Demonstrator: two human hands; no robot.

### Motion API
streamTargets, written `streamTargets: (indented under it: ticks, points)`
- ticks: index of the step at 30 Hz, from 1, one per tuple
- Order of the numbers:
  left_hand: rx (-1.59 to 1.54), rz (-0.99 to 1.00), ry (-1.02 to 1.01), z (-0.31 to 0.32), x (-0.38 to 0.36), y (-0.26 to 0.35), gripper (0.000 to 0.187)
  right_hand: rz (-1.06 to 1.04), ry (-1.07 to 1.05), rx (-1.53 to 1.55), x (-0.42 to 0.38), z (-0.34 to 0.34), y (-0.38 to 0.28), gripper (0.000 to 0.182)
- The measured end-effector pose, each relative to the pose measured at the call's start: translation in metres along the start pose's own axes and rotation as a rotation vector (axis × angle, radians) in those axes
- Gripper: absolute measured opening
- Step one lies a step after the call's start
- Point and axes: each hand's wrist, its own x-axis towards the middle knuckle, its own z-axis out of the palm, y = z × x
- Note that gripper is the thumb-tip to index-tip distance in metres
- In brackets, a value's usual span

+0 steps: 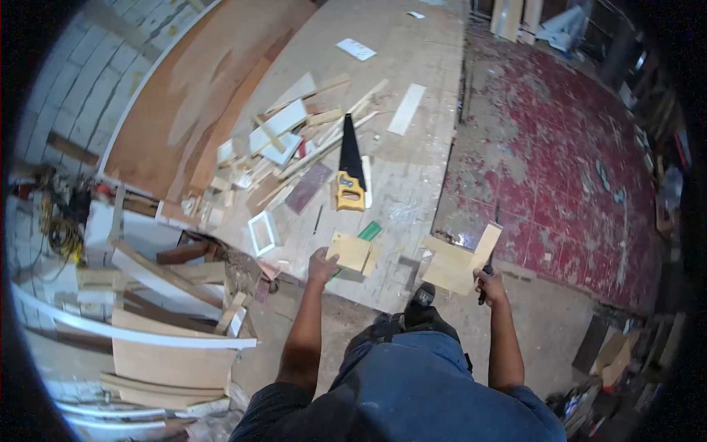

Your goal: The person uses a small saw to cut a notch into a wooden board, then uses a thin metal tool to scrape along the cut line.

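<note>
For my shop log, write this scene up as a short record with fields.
Surface: workbench
Left hand: touching the left end of a pale wooden piece; firmness of hold unclear
Right hand: closed around a dark handle; tool type unclear
Beside right hand: pale panel; whether it is held, cannot tell
Saw: lying on the workbench, yellow handle toward the person
Left of saw: heaped scraps
Near left hand: white frame
Floor beyond bench: worn red
</note>
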Motion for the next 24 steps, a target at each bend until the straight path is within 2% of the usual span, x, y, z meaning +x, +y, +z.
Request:
streamTargets:
  ticks: [1,2,3,4,6,7,8,10,11,13,16,18,20,22,24]
  points:
    - [0.182,0.039,0.019,-0.011,-0.006,-0.018,0.028,0.088,-0.029,0.022,0.017,0.009,0.012,0.017]
    - [0.366,0.074,0.036,-0.021,-0.011,-0.036,0.030,0.132,-0.022,-0.083,0.032,0.020,0.026,0.017]
    - [-0.141,-0.123,0.054,-0.019,-0.027,-0.039,0.027,0.137,-0.028,-0.110,0.037,0.035,0.033,0.014]
    - [-0.153,-0.127,0.074,-0.037,-0.012,-0.094,0.027,0.142,-0.034,-0.136,0.040,0.049,0.039,0.012]
    - [0.211,0.064,0.148,-0.062,0.021,-0.187,0.029,0.193,-0.037,-0.166,0.058,0.062,0.070,0.012]
    - [-0.184,-0.215,0.069,-0.054,-0.027,-0.119,0.033,0.246,-0.018,-0.181,0.060,0.063,0.082,0.013]
    - [-0.202,-0.204,0.079,-0.060,-0.033,-0.118,0.033,0.230,-0.029,-0.194,0.055,0.067,0.085,0.013]
    - [-0.057,-0.170,0.213,-0.079,-0.043,-0.130,0.034,0.311,0.030,0.097,0.043,0.086,0.088,0.015]
    - [-0.073,-0.155,0.223,-0.090,-0.046,-0.132,0.034,0.293,0.018,0.089,0.040,0.097,0.086,0.015]
    - [-0.464,-0.170,0.040,-0.112,-0.064,-0.121,0.037,0.262,-0.045,0.176,0.032,0.118,0.080,0.016]
    - [-0.554,-0.161,0.028,-0.132,-0.091,-0.104,0.032,0.305,-0.071,0.234,0.060,0.164,0.065,0.020]
    - [-0.553,-0.159,0.072,-0.140,-0.097,-0.115,0.028,0.071,-0.225,0.296,0.062,0.208,0.029,0.029]
    - [-0.539,-0.167,0.111,-0.149,-0.102,-0.126,0.025,0.054,-0.403,0.272,0.031,0.250,-0.026,0.035]
    - [-0.549,-0.184,0.031,-0.155,-0.103,-0.140,0.023,-0.047,-0.389,-0.018,0.036,0.274,-0.029,0.040]
    - [-0.470,-0.209,0.017,-0.159,-0.086,-0.174,0.023,-0.033,-0.324,-0.079,0.031,0.288,-0.015,0.033]
